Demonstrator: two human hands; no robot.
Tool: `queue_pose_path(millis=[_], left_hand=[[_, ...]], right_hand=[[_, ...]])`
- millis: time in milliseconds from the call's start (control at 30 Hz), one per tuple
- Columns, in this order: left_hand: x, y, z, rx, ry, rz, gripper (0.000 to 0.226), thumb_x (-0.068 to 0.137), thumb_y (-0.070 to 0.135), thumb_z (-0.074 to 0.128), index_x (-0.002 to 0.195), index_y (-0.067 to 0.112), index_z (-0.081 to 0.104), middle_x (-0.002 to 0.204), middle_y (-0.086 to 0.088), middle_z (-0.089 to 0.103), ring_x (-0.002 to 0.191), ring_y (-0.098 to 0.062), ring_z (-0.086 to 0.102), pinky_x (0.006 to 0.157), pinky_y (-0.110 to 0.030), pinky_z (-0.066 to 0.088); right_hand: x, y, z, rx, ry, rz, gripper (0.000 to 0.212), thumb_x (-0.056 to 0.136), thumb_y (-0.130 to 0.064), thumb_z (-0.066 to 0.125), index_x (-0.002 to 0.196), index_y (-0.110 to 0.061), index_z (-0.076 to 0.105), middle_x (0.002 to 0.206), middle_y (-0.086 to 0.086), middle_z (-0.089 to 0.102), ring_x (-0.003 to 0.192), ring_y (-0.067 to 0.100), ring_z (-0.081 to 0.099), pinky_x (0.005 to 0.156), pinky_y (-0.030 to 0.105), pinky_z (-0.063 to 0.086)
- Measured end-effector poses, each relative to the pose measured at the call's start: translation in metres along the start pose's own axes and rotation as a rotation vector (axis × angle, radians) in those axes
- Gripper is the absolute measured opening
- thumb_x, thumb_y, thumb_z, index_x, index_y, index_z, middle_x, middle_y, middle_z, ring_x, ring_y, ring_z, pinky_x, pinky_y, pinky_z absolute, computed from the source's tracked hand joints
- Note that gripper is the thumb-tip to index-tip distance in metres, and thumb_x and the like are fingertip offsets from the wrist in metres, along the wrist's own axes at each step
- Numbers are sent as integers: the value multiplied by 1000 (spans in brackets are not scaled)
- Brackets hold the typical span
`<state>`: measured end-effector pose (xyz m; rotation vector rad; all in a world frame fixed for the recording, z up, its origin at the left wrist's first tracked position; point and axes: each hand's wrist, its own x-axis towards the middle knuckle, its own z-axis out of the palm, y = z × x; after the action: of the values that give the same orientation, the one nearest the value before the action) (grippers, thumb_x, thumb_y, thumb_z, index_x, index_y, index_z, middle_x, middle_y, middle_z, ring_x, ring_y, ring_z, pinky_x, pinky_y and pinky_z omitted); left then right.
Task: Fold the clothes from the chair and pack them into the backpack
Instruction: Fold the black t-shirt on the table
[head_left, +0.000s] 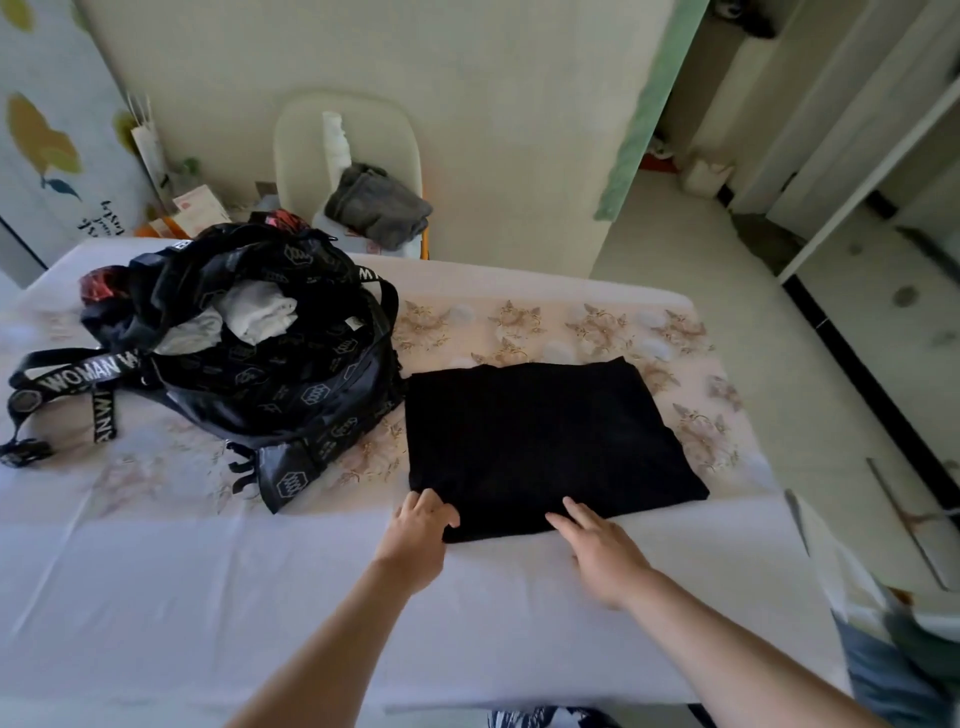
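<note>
Tabletop (260, 597): white clothes (257, 312) in backpack (291, 384), black garment (545, 441) beside

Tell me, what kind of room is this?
Probably a room in someone's home, maybe a dining area: a cloth-covered table, a chair piled with clothes, and a doorway to another room.

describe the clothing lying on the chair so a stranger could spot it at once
Past the far edge of the table stands a pale chair. On its seat lies a crumpled grey garment. It alone is grey: the black garment on the table is folded flat, and the clothes in the backpack are white.
</note>
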<state>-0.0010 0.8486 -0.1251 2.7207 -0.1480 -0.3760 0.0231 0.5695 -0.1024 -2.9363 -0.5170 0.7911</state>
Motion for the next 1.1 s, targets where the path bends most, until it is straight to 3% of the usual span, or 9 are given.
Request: queue_pose_path(millis=[100, 333, 433, 533, 600, 667, 867, 967, 1100], left_hand=[[0, -1, 0, 36, 5, -27, 48, 88, 5, 50, 125, 34, 56, 122, 9, 40, 116, -16, 37, 101, -24, 33], [31, 60, 10, 69, -42, 43, 51, 87, 36, 57, 136, 34, 44, 126, 10, 43, 119, -14, 40, 101, -29, 36], [52, 103, 24, 76, -76, 88, 52, 88, 42, 57, 137, 35, 43, 127, 10, 42, 120, -14, 40, 101, -28, 36], [73, 138, 36, 116, -98, 123, 50, 90, 40, 57, 137, 34, 43, 127, 8, 43, 117, -15, 41, 100, -29, 38], [84, 152, 39, 117, -105, 115, 40, 94, 32, 53, 133, 32, 49, 125, 8, 46, 114, -15, 45, 92, -27, 41], [90, 161, 38, 85, -151, 69, 32, 96, 21, 47, 126, 31, 56, 119, 9, 52, 109, -15, 51, 81, -25, 42], [101, 213, 27, 115, -420, 64, 21, 89, 30, 41, 94, 35, 61, 103, 14, 63, 95, -12, 57, 78, -28, 48], [133, 250, 34, 91, -267, 149, 29, 96, 22, 41, 112, 33, 63, 117, 10, 59, 110, -15, 54, 91, -32, 47], [185, 295, 50, 191, -163, 313, 46, 101, 19, 39, 145, 33, 41, 150, 9, 37, 139, -18, 32, 109, -37, 36]], right_hand=[[-2, 24, -5, -64, 55, 46, 74, 93, 1, 47, 157, -27, 22, 166, 4, 10, 151, 23, 18, 118, 35, 25], [-6, 117, -17, -214, 121, 161, 71, 90, 0, 49, 154, -24, 28, 161, 6, 26, 144, 23, 32, 111, 36, 33], [2, 154, -17, -294, 167, 112, 75, 79, 2, 58, 148, -23, 40, 143, 7, 45, 124, 27, 51, 100, 38, 40], [16, 173, -11, -359, 273, 15, 62, 55, 6, 70, 111, -21, 67, 96, 1, 58, 81, 23, 61, 78, 35, 47], [20, 180, -15, -355, 359, -63, 45, 42, 7, 74, 76, -20, 65, 72, -2, 51, 60, 20, 56, 64, 33, 47], [18, 188, -21, -250, 384, -155, 40, 39, 7, 74, 65, -19, 57, 65, -3, 48, 52, 20, 51, 57, 31, 42], [-16, 223, -22, 224, 85, -109, 11, 75, -18, 54, 78, -21, 64, 79, -14, 56, 69, 10, 54, 63, 26, 42], [-17, 233, -26, 469, 186, 79, 19, 88, -22, 53, 96, -28, 69, 91, -14, 62, 83, 7, 61, 74, 23, 49], [-5, 245, -25, 358, 280, 158, 28, 101, -28, 43, 121, -29, 61, 115, -5, 58, 100, 18, 59, 82, 32, 50]])
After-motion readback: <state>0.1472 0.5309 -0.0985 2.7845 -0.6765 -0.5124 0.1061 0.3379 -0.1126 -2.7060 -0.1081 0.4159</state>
